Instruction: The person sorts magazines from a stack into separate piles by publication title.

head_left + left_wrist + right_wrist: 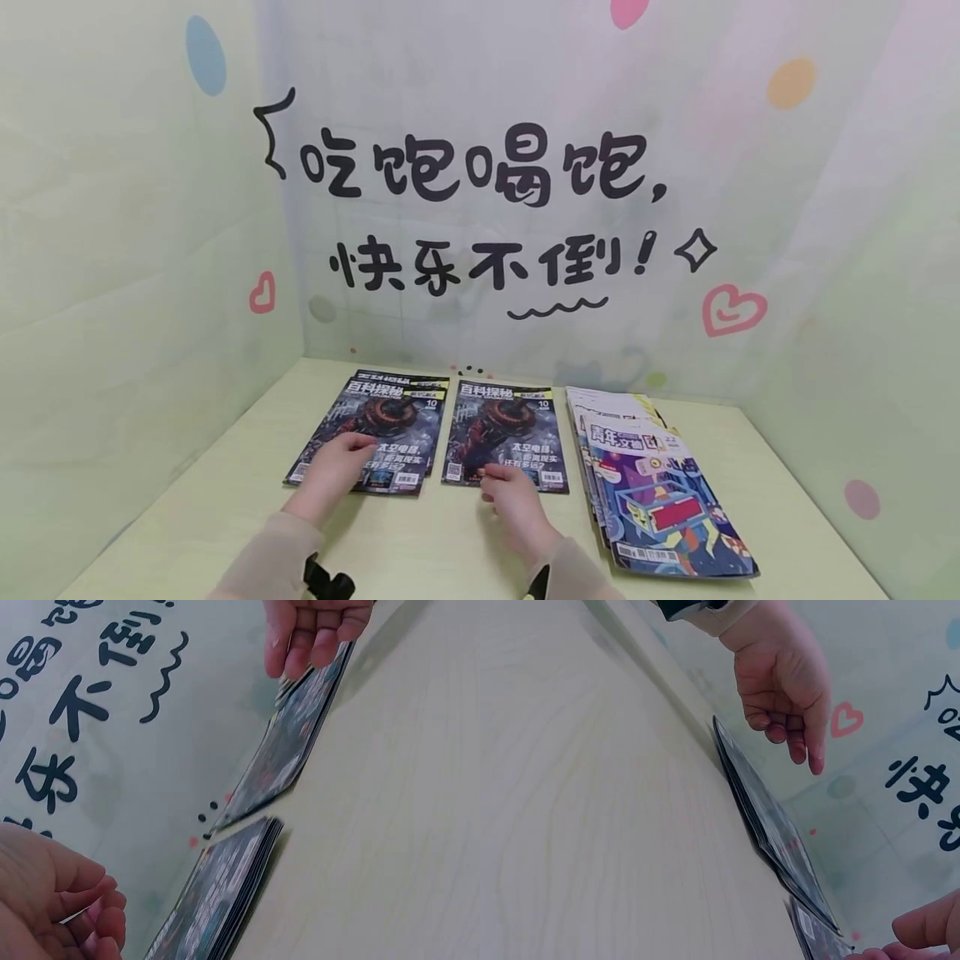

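Note:
My left hand (341, 467) hovers over the front left of a stack of dark magazines (397, 417), with its fingers loosely bent and nothing in them. In the right wrist view the same hand (784, 697) hangs above the stack. Just right of that stack lies a matching dark magazine (506, 425). Over its lower edge is my right hand (517, 504), fingers relaxed and holding nothing; the left wrist view shows this hand (319, 634) from the palm side, close over the magazines.
A fanned pile of colourful magazines (675, 508) lies at the right, its top one purple and blue. The pale wooden table (420, 550) meets a printed cloth wall (480, 342) at the back. Cloth sides stand left and right.

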Available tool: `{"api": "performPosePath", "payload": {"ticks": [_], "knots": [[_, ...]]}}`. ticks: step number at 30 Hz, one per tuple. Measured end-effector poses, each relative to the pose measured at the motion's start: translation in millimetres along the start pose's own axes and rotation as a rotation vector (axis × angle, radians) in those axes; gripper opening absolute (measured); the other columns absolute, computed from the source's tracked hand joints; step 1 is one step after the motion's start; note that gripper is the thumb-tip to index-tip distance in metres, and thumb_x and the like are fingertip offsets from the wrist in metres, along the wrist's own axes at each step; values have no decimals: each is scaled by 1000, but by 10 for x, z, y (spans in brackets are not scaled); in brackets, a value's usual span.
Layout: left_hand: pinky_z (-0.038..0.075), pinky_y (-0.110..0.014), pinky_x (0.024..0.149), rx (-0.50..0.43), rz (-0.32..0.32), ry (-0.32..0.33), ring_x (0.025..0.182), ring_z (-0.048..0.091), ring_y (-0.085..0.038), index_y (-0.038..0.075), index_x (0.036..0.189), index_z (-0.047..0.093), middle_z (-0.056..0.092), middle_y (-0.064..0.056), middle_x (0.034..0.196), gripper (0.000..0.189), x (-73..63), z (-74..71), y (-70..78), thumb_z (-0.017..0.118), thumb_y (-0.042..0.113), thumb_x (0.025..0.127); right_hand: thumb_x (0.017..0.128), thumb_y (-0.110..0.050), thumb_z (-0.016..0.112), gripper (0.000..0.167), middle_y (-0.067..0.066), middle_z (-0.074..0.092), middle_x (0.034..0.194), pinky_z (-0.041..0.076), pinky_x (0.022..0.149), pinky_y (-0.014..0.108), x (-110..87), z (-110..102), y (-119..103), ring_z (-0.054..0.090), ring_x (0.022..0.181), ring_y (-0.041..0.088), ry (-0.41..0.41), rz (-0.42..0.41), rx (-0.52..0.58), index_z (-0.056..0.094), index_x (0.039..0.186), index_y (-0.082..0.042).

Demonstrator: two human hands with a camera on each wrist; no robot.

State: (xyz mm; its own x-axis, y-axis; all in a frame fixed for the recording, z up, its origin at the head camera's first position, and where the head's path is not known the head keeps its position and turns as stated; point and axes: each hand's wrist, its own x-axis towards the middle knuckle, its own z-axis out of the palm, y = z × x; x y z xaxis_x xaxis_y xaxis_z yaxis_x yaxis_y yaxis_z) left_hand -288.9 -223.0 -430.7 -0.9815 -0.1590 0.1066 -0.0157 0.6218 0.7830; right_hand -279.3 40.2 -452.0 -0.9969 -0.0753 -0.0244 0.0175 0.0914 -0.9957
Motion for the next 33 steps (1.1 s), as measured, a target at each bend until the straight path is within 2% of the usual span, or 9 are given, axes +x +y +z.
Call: {"api": "performPosePath", "payload": {"ticks": [6, 10, 14, 17, 22, 25, 28, 33], "knots": [[51, -41, 76, -68, 21, -27, 90, 60, -24, 0, 115, 65, 65, -14, 109, 30, -56, 358, 244, 57, 20, 94, 91, -6, 53, 43, 24, 58, 117, 48, 78, 40, 6, -250, 31, 58, 94, 27, 86, -38, -33, 49, 129, 13], [53, -37, 72, -161, 26, -35, 84, 61, -21, -3, 116, 63, 65, -14, 106, 30, -93, 605, 357, 57, 15, 93, 91, -6, 54, 40, 23, 59, 115, 48, 73, 35, 21, -361, 84, 58, 92, 26, 162, -39, -55, 52, 127, 11], [51, -35, 70, -212, 21, -24, 78, 59, -19, -3, 117, 62, 65, -11, 100, 31, -132, 834, 445, 57, 14, 92, 91, -4, 53, 38, 26, 59, 116, 50, 81, 41, 17, -426, 127, 58, 97, 28, 209, -56, -68, 52, 126, 13], [51, -40, 76, -215, 44, -7, 83, 59, -21, -4, 116, 62, 65, -10, 97, 32, -147, 973, 498, 58, 14, 90, 91, -3, 53, 39, 28, 57, 118, 48, 91, 48, 0, -463, 138, 56, 106, 33, 231, -85, -104, 51, 125, 15], [47, -50, 89, -238, 66, 38, 100, 58, -34, -10, 122, 56, 62, -19, 106, 39, -161, 1153, 522, 58, 10, 89, 88, -7, 60, 40, 27, 57, 123, 44, 96, 52, -9, -525, 181, 54, 113, 39, 308, -129, -275, 56, 124, 10], [42, -54, 97, -243, 50, 57, 113, 52, -43, -12, 128, 51, 56, -29, 118, 46, -176, 1238, 505, 59, 9, 88, 85, -9, 63, 43, 28, 55, 126, 39, 100, 55, 4, -554, 229, 49, 119, 43, 345, -129, -350, 58, 125, 7], [35, -58, 103, -221, 28, 59, 123, 43, -49, -12, 131, 48, 48, -35, 129, 51, -195, 1300, 487, 60, 10, 87, 85, -10, 65, 45, 29, 52, 129, 32, 105, 57, 22, -575, 276, 43, 124, 46, 351, -118, -378, 57, 126, 7], [31, -60, 105, -183, 28, 62, 126, 38, -51, -11, 133, 46, 44, -36, 133, 54, -210, 1356, 477, 62, 11, 86, 83, -14, 67, 51, 34, 43, 137, 21, 108, 63, 54, -595, 318, 29, 130, 53, 349, -85, -423, 55, 128, 8]]}}
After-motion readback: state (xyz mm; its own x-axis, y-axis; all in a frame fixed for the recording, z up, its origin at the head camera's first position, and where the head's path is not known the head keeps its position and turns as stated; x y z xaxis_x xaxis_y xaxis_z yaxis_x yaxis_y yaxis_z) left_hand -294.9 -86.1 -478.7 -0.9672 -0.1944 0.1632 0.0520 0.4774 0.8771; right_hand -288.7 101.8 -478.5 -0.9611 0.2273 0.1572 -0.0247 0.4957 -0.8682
